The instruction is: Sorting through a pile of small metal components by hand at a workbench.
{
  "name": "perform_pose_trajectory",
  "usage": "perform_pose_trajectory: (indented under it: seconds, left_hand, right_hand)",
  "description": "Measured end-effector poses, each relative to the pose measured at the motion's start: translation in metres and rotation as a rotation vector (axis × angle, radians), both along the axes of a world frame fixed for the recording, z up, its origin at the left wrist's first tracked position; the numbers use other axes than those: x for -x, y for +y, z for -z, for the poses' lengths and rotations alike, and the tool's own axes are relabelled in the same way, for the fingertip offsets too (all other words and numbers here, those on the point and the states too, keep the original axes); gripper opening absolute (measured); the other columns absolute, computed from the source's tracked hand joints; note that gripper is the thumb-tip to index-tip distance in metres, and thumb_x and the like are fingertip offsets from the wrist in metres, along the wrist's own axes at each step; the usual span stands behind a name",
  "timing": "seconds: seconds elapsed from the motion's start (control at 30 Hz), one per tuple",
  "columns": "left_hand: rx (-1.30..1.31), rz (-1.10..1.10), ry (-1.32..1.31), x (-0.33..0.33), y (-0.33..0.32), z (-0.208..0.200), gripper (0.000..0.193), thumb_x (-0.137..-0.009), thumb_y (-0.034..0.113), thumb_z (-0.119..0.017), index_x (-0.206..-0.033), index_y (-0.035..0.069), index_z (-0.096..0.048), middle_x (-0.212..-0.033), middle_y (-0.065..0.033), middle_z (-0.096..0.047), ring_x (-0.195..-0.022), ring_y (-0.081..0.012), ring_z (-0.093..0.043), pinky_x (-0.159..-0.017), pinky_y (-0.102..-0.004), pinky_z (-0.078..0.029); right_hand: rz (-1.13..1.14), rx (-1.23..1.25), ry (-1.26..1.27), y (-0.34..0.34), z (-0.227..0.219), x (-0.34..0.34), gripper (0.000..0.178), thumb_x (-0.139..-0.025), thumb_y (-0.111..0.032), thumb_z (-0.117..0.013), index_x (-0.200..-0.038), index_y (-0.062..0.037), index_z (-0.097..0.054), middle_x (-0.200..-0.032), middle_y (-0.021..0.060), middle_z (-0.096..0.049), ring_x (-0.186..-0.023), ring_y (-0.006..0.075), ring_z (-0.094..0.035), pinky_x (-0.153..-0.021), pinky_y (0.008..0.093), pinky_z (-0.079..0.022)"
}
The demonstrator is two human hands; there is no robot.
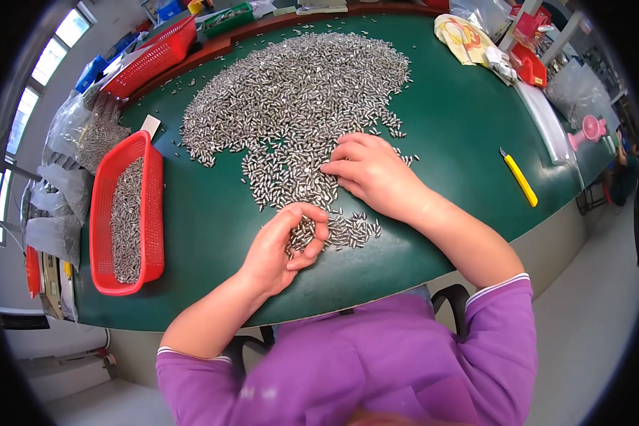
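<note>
A wide heap of small silvery metal pins [298, 85] spreads over the green tabletop [213, 213], narrowing toward me. My left hand [280, 245] is curled into a cup near the table's front edge, with a handful of the pins in its palm. Beside it, a small loose group of pins [351, 231] lies on the table. My right hand [376, 170] rests at the right side of the heap's narrow part, fingers bent and the fingertips among the pins. Whether it pinches any of them is hidden beneath the fingers.
On the left stands a red perforated basket [154, 241] partly filled with pins, near clear bags of metal parts [64, 192]. A yellow utility knife [520, 177] lies at the right. Another red basket [153, 57] sits at the far left, and a printed cloth bag [463, 39] at the far right.
</note>
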State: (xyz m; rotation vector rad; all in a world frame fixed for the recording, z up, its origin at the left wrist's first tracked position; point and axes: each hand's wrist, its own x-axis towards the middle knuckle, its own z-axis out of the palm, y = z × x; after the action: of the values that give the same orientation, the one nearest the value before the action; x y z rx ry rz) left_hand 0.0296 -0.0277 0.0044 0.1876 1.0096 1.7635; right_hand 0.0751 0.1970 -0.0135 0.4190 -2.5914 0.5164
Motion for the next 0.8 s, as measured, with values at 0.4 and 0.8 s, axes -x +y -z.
perform_pose_trajectory:
  seconds: [0.4, 0.8]
  left_hand:
    - [-0.206, -0.354, -0.18, 0.048, -0.031, -0.036, 0.027, -0.101, 0.036, -0.045, -0.096, 0.011, -0.052, -0.081, -0.0012, -0.047, -0.052, -0.0044, -0.034, -0.036, -0.0153, -0.023]
    - [0.699, -0.768, 1.069, 0.168, -0.194, -0.069, 0.047, -0.1, 0.042, -0.04, -0.123, 0.004, -0.056, -0.105, -0.0061, -0.062, -0.096, -0.0173, -0.057, -0.088, -0.0332, -0.045]
  right_hand:
    - [0.013, 0.128, 0.011, -0.002, -0.012, -0.008, 0.017, -0.076, -0.012, -0.069, -0.093, -0.0108, -0.068, -0.095, 0.0054, -0.061, -0.095, 0.0279, -0.057, -0.084, 0.0401, -0.047]
    - [0.003, 0.165, 0.049, -0.007, -0.021, -0.015, 0.017, -0.078, -0.008, -0.068, -0.095, -0.0102, -0.068, -0.095, 0.0056, -0.061, -0.094, 0.0267, -0.058, -0.083, 0.0386, -0.048]
